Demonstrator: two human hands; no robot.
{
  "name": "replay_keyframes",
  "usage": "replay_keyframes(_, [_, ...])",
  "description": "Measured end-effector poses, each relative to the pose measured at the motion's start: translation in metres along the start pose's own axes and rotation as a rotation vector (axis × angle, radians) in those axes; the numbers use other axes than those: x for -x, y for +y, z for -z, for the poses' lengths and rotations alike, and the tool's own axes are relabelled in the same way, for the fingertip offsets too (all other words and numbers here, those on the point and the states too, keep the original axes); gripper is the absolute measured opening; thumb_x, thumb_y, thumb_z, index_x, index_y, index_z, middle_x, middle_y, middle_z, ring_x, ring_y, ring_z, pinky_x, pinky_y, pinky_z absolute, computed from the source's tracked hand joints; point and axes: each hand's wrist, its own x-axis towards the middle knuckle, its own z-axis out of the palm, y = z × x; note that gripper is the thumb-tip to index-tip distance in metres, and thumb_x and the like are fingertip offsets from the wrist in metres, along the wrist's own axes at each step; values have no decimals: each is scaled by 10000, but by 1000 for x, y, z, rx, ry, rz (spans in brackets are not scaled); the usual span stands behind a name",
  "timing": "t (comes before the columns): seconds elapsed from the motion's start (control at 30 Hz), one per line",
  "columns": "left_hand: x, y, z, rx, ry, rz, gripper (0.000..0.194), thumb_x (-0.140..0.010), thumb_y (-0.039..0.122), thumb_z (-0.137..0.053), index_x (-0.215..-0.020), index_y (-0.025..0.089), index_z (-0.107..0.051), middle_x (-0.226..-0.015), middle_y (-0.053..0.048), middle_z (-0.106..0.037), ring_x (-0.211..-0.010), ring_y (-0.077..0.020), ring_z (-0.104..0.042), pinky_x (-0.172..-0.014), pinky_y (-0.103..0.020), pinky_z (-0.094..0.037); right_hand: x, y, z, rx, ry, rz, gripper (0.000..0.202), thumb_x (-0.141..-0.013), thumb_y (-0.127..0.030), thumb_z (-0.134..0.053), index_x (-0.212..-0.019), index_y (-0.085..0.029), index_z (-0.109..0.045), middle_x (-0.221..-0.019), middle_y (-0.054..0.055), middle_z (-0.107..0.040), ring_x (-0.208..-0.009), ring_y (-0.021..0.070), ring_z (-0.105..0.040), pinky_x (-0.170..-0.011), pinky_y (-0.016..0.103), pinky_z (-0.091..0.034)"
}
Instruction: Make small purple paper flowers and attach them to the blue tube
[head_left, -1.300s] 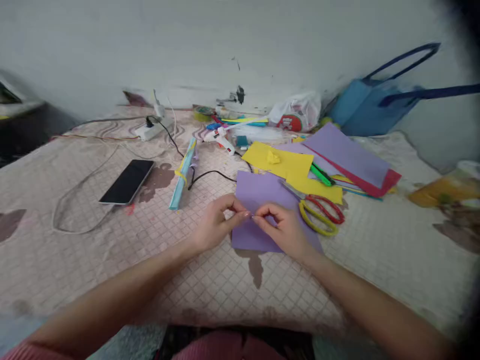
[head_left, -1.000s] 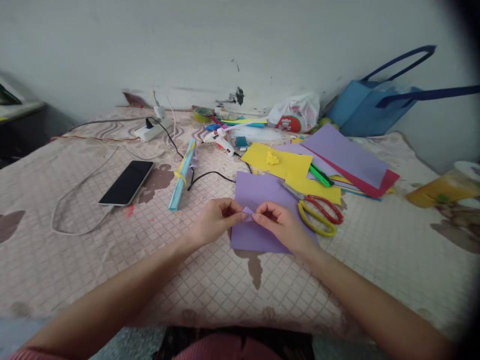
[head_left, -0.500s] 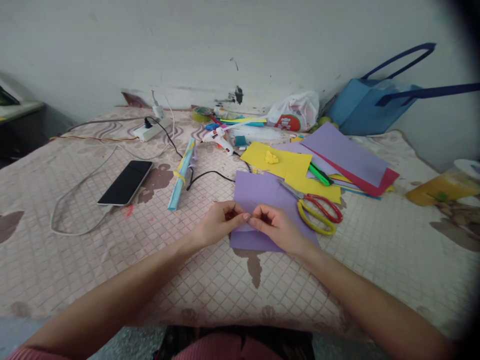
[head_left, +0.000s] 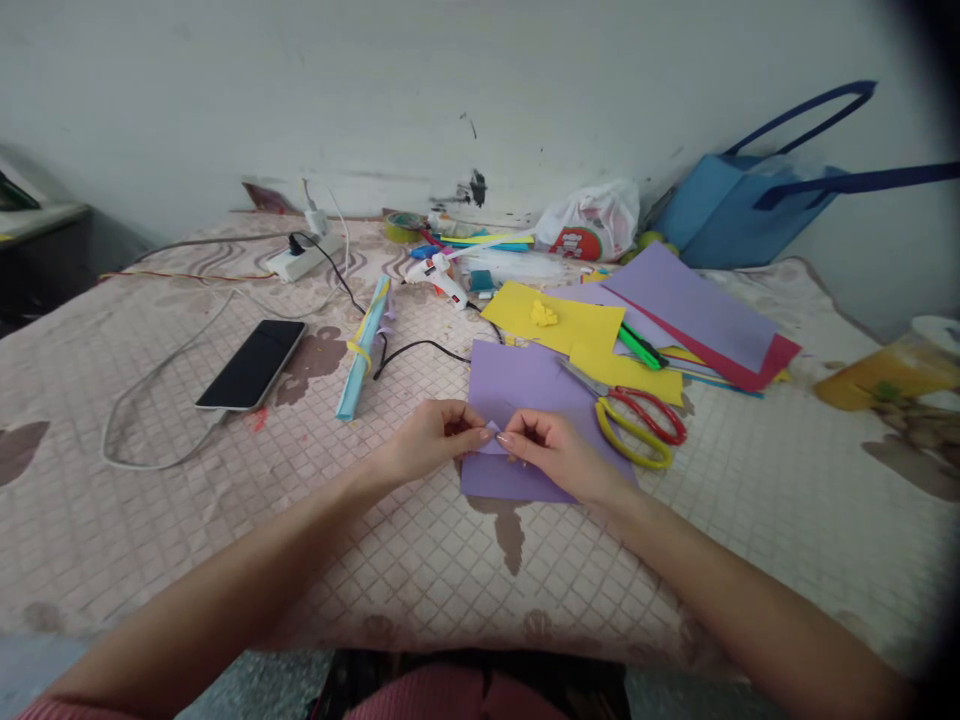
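Note:
Between my hands is a small piece of light purple paper (head_left: pixel 492 441), partly covered by my fingers. My left hand (head_left: pixel 444 435) pinches its left side with thumb and forefinger, while my right hand (head_left: pixel 551 450) pinches it from the right; the fingertips almost meet. Under them lies a larger purple sheet (head_left: pixel 525 385) flat on the table. Scissors (head_left: pixel 634 420) with one red and one yellow handle rest on its right edge, blades pointing away to the left. Behind the sheet, a crumpled yellow paper piece (head_left: pixel 544 314) sits on yellow paper (head_left: pixel 585 325).
Left of my hands lie a light blue paper strip (head_left: pixel 360 360) and a phone (head_left: pixel 253 366) on a cable. A white glue gun (head_left: pixel 441 280), a power strip (head_left: pixel 304 258) and a green cutter (head_left: pixel 641 347) are farther back. A blue bag (head_left: pixel 750 210) and a drink cup (head_left: pixel 892 370) stand right.
Both hands keep their pinch near the same spot. The fingertips have shifted slightly, and a pointed corner of the small purple paper now shows between them.

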Motion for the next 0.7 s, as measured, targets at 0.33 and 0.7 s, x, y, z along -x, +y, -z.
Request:
replay_keyframes(0.33, [0,1,1,53,13,80,281,-705,381,-689,-738,108,-631,-587,5,-579,-521,-87,-539,-505,-203,-455,-1,2,1,-132,-22,-21,252,-759,-400,-635,-714,-174,-532,-656,-23,-530,-578,94,-447,-539,234,-348])
replay_keyframes(0.7, [3,-2,-2,-17,-22,81,223,-695,324,-702,-703,121,-610,-563,12,-589,-516,-87,-547,-492,-194,-432,-2,-1,0,-48,31,41,243,-815,-392,-562,-711,-176,-527,-632,-36,-451,-567,93,-391,-528,233,-310])
